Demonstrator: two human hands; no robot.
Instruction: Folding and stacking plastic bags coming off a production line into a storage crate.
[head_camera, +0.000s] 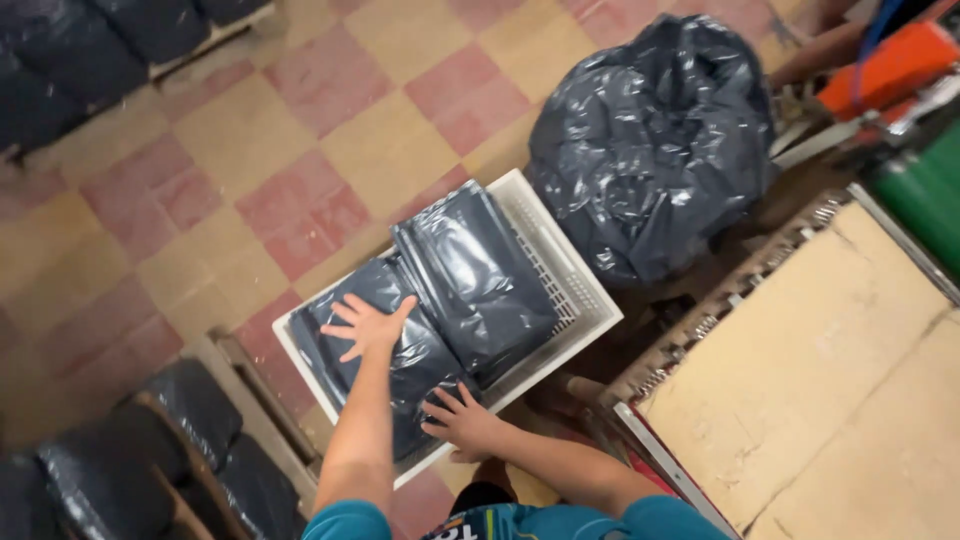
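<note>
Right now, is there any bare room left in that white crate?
Only a strip of white crate floor along the far side, beside the dark bags. The rest is crowded: left hand and right hand press on bags.

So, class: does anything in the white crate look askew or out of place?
Slightly. The upper dark packet lies at an angle in the white crate. The left hand and right hand press flat on the lower packets. Nothing spilled or torn.

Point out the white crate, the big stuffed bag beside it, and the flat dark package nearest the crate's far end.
white crate (575, 285), head view, bare slatted wall
stuffed black bag (650, 140), head view, middle
flat dark package (475, 270), head view, top face
</note>
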